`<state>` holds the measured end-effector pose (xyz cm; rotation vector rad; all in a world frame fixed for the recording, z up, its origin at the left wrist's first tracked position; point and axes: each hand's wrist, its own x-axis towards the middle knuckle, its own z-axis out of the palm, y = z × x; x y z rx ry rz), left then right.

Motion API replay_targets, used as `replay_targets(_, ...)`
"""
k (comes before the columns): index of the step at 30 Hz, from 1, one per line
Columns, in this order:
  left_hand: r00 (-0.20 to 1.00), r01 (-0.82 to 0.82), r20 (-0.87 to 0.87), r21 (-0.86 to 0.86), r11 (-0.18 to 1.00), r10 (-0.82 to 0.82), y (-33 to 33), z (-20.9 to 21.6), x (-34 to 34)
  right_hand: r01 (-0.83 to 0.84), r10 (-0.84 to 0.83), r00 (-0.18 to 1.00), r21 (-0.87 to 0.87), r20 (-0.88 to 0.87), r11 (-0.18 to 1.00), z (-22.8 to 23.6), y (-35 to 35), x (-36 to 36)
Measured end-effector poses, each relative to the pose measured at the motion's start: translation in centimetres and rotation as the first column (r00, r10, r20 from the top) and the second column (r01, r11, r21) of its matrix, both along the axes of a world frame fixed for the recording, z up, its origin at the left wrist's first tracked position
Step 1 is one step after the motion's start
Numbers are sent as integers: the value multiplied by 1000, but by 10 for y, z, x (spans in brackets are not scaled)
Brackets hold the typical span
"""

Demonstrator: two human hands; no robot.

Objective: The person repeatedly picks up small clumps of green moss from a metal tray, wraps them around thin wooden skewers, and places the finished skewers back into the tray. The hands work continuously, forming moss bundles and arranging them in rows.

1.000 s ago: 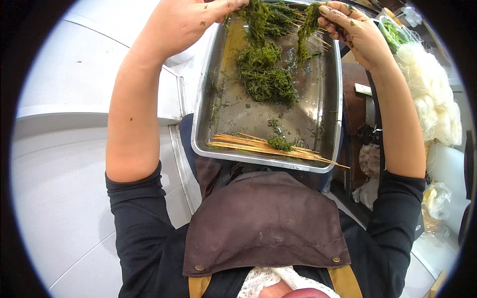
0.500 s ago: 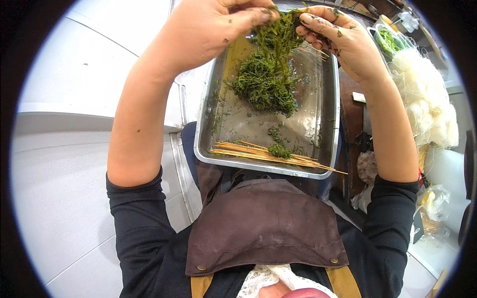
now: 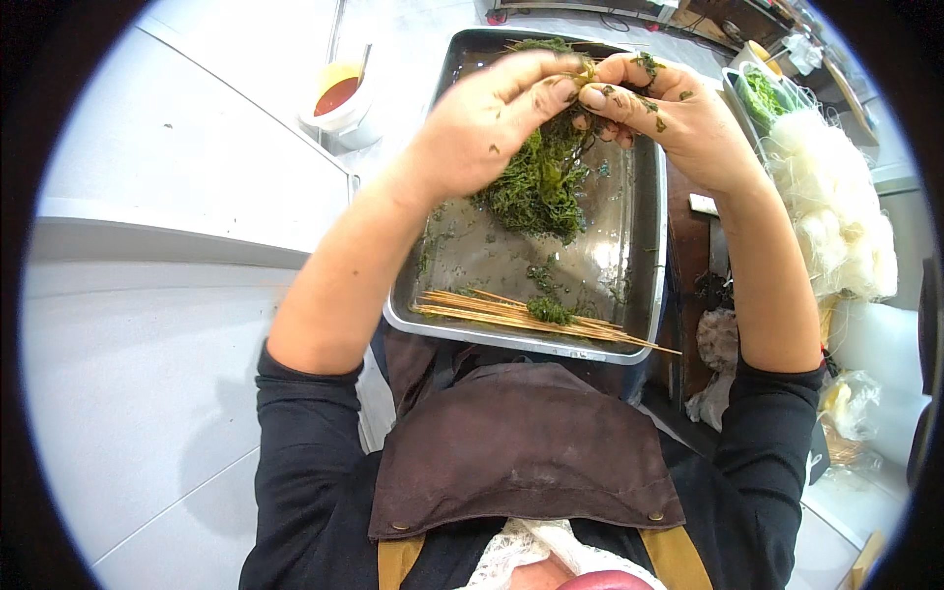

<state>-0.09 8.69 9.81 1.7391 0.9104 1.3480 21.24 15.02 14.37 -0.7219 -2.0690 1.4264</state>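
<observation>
Now both my hands meet fingertip to fingertip, left hand (image 3: 482, 123) and right hand (image 3: 678, 113) pinching one hanging clump of wet green seaweed (image 3: 536, 182) over the single rectangular steel tray (image 3: 644, 295) (one bundle of thin bamboo skewers (image 3: 521, 313) lies along its near edge). One small white sauce cup (image 3: 339, 103) stands on the pale counter (image 3: 187, 167) to the left.

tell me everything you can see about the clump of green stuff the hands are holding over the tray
The greens are a dark green, wet-looking, stringy tangle, like seaweed or fine leafy herbs. The top is pinched between the fingertips of the left hand and right hand, and the rest hangs down to the metal tray. Loose bits stick to both hands and dot the tray floor. A smaller tuft lies on the wooden skewers at the near edge.
</observation>
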Motion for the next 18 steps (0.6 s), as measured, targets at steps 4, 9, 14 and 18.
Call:
replay_targets(4, 994, 47, 103, -164, 985, -30, -14, -22, 26, 90, -92, 995, 56, 28, 994, -10, 4, -2)
replay_targets(9, 998, -69, -31, -352, 933, 62, -12, -34, 42, 162, -219, 964, 323, 147, 932, -22, 2, -5)
replay_targets(14, 985, -102, -158, -237, 966, 65, -12, -37, 37, 199, -239, 965, 285, 110, 938, -30, -4, 4)
replay_targets(18, 997, -75, -19, -311, 948, 73, -20, -39, 29, 203, -202, 979, 20, -32, 979, -35, 0, 12)
